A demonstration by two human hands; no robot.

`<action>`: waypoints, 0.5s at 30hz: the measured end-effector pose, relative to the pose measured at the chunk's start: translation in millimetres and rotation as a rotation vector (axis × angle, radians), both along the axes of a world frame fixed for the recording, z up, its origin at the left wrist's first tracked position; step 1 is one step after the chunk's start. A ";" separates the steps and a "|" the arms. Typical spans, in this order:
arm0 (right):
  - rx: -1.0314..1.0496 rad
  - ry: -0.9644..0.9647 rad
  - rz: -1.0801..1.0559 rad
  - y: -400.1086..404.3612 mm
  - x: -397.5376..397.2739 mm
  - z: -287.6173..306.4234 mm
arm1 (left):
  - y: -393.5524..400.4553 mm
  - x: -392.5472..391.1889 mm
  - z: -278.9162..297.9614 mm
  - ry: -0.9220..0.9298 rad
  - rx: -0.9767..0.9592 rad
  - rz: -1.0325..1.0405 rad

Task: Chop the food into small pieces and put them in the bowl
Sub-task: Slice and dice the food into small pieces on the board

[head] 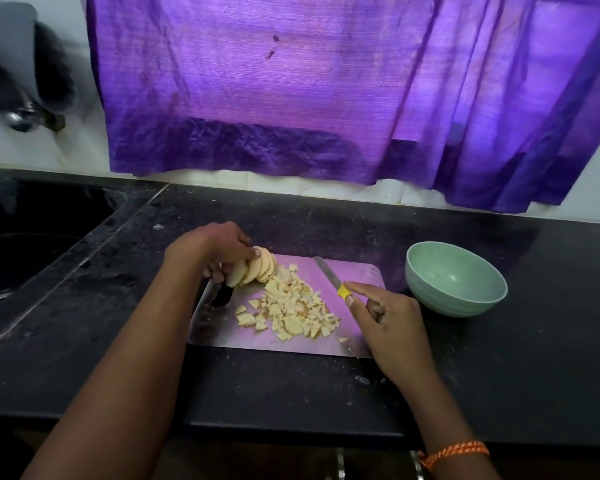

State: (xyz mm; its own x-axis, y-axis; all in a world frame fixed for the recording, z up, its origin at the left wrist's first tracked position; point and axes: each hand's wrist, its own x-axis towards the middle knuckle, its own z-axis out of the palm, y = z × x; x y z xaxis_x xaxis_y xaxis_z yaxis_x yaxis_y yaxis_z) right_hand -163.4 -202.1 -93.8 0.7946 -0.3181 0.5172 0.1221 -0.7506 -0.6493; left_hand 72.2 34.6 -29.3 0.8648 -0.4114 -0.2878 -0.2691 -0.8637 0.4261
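A steel cutting board point(357, 277) lies on the black counter. A heap of small pale chopped pieces point(293, 311) covers its middle. At the board's far left corner my left hand point(219, 249) grips a stack of pale slices point(258, 270), lifted on edge. My right hand point(392, 323) holds a knife point(328, 273) by its yellow handle, forefinger stretched along it, the blade pointing away over the board. A pale green bowl point(456, 278) stands to the right of the board with nothing inside.
A dark sink point(25, 258) is sunk into the counter at left, with a tap point(21, 119) above it. A purple curtain point(326, 91) hangs along the wall behind. The counter's front edge point(291, 427) runs below the board.
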 end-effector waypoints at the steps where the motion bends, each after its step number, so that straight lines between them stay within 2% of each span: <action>1: 0.004 0.006 0.000 -0.1 -0.3 0.0 | -0.2 0.6 -0.3 0.022 -0.016 -0.008; 7: 0.003 0.051 0.006 -0.5 0.1 -2.0 | -1.3 -2.5 3.3 -0.020 -0.030 -0.042; 11: -0.001 0.062 0.005 -0.2 -0.2 -1.6 | 0.7 2.3 2.8 0.052 -0.104 -0.062; 15: -0.009 0.065 0.005 -0.4 -0.1 -1.9 | 4.2 5.9 1.9 0.064 -0.087 -0.054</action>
State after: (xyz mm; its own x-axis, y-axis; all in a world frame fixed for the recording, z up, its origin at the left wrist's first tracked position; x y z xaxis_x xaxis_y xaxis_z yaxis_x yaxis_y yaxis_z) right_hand -163.5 -202.5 -95.7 0.8282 -0.3100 0.4668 0.0832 -0.7558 -0.6495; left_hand 78.1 38.8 -27.4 0.8218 -0.4825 -0.3030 -0.2836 -0.8076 0.5170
